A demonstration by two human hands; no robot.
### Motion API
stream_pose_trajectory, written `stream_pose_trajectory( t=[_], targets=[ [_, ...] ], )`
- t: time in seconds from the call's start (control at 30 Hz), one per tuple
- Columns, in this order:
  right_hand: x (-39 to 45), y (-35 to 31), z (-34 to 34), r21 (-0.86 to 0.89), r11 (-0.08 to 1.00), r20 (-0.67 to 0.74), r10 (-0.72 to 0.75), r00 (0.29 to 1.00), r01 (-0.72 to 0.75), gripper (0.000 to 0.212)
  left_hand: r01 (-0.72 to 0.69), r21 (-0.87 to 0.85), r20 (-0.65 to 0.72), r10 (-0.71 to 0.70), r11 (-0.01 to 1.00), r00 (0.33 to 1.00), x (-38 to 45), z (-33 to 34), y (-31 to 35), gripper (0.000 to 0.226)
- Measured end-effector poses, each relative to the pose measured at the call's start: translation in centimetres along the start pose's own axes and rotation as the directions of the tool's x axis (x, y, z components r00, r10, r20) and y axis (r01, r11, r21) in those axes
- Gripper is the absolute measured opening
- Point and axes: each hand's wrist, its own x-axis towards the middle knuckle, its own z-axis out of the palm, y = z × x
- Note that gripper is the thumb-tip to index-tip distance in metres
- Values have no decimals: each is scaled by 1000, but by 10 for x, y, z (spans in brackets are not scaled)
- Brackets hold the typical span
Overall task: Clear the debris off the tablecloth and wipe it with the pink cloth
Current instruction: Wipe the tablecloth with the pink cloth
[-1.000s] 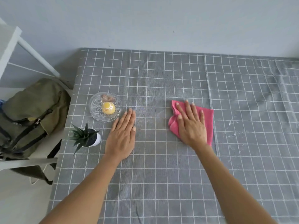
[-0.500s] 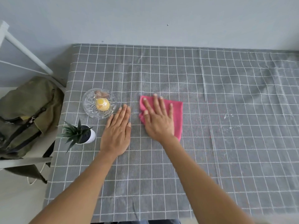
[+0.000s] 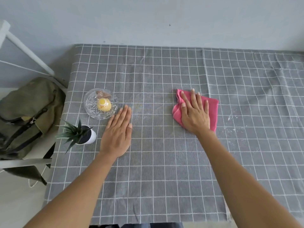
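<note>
Here, the right hand [image 3: 195,116] lay flat on the pink cloth [image 3: 213,111], fingers [image 3: 194,100] straight and slightly spread, pressing it to the grey checked tablecloth [image 3: 164,162] on the bench. The cloth sat right of centre, partly folded, with its edges showing on both sides of the hand. The left hand [image 3: 117,134] rested palm down on the tablecloth, fingers straight and close together, holding nothing, well apart from the cloth.

Just beyond the left fingertips stood a cut-glass dish [image 3: 92,111] holding a yellow cupcake-like item [image 3: 104,104] and something brownish behind it, too unclear to name. Near the left edge of the bench stood a small spiky plant [image 3: 74,132] in a white pot [image 3: 93,137].

Pale specks and smears [image 3: 235,127] showed on the tablecloth right of the cloth.

An olive backpack [image 3: 28,116] sat on a white chair [image 3: 24,162] beside the bench.

No readable writing, labels or brand marks were visible anywhere.
</note>
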Motion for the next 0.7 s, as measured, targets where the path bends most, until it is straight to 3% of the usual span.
stream_pose_trajectory(
  t=[0.17, 0.37, 0.47, 0.7],
  targets=[
    [-9, -19, 7, 24, 1000, 14, -17, 1000, 17, 49, 19, -7, -1, -19, 1000, 1000, -1, 0, 1, 54],
    [-50, -68, 31, -50, 933, 142, -348, 927, 358, 51, 31, -2, -6, -31, 1000, 1000, 0, -2, 3, 54],
    [-41, -61, 28, -88, 899, 152, -414, 897, 430, 51, 32, 4, -13, -32, 999, 999, 1, -2, 3, 54],
    [3, -32, 14, -28, 990, 14, -138, 990, 139, 49, 21, 2, -19, -21, 1000, 1000, -1, 0, 2, 54]
  ],
)
